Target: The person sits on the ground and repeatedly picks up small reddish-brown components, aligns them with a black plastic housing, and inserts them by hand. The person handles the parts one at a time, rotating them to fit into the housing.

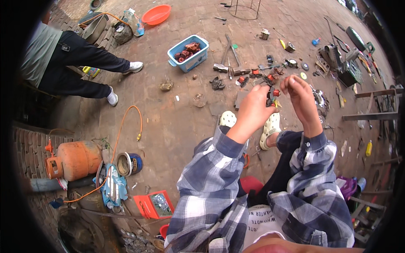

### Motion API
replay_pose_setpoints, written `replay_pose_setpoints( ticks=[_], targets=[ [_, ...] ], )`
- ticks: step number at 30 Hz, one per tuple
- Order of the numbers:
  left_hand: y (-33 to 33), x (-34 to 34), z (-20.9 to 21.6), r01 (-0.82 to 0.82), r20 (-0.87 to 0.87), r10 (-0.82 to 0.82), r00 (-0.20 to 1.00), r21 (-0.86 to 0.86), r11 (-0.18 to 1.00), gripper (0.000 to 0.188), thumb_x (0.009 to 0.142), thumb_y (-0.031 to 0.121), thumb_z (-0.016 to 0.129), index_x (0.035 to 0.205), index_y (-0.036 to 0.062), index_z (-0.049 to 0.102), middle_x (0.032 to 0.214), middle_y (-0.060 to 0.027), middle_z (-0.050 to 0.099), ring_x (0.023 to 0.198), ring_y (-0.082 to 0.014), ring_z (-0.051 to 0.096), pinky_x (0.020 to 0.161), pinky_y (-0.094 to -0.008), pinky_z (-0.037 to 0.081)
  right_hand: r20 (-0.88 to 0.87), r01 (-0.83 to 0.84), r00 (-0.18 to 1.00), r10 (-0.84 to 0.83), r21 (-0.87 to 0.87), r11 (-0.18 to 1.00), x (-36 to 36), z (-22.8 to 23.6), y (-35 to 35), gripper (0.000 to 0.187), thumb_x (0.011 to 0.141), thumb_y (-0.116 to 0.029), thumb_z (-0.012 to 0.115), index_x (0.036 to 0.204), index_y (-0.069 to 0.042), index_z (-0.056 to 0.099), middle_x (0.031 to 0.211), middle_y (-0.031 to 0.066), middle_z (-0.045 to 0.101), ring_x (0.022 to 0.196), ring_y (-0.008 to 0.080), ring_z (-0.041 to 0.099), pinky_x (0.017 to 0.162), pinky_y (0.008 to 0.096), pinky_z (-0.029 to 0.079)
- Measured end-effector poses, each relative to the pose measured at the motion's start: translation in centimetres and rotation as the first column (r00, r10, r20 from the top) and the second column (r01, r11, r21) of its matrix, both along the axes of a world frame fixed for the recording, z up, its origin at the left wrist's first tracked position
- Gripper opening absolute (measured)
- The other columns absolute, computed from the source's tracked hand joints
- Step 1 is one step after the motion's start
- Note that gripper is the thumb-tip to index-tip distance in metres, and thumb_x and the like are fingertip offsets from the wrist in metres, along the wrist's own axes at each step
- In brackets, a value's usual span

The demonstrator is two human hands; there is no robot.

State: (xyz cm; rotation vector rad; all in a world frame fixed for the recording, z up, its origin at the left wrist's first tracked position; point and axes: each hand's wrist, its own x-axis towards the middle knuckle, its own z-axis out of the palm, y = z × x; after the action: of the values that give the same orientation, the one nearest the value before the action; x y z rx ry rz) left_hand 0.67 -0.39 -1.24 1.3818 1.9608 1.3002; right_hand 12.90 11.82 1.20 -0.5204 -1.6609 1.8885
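Observation:
My left hand (255,106) is closed on a small dark part with red pieces (276,92), partly hidden by the fingers. Just right of it, my right hand (298,93) is raised with its fingers curled and their tips together; whatever they may pinch is too small to make out. Beyond my hands, more dark parts with red pieces (255,74) lie on the brick ground. A hammer (220,67) and a second hammer head (240,72) lie beside them. Farther left, a light blue tub (190,63) holds reddish-brown metal scraps (185,53).
A person (63,63) stands at the left. An orange gas cylinder (78,158) with an orange hose (122,122) lies below, near a red box (154,205). An orange basin (156,14) is far off. Tools and a metal frame (371,116) are at the right.

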Motion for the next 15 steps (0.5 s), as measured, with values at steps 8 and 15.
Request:
replay_pose_setpoints(
  ticks=[8,15],
  targets=[
    [0.2,-1.1,0.2,-0.022,0.684,-0.123,0.719,0.199,0.980,0.040,0.071,0.002,0.076,0.104,-0.0040,0.055,0.094,-0.0092,0.061,0.080,-0.0175,0.067,0.058,-0.0273,0.054,-0.219,-0.013,0.970,-0.103,-0.470,0.883,0.1,-0.8,0.8,0.022,0.095,-0.019,0.049,0.088,0.000,0.057,0.090,0.0084,0.059,0.082,0.0163,0.053,0.088,0.0311,0.042],
    [0.6,-2.3,-0.1,-0.207,0.689,0.032,0.724,0.172,0.963,0.034,0.075,0.003,0.074,0.104,-0.0026,0.057,0.091,-0.0073,0.062,0.076,-0.0158,0.067,0.048,-0.0235,0.051,-0.141,-0.029,0.990,0.008,-0.148,0.989,0.6,0.0,0.0,0.020,0.088,-0.014,0.052,0.071,-0.004,0.052,0.061,0.0032,0.050,0.060,0.0145,0.050,0.085,0.0289,0.042]
  ],
)
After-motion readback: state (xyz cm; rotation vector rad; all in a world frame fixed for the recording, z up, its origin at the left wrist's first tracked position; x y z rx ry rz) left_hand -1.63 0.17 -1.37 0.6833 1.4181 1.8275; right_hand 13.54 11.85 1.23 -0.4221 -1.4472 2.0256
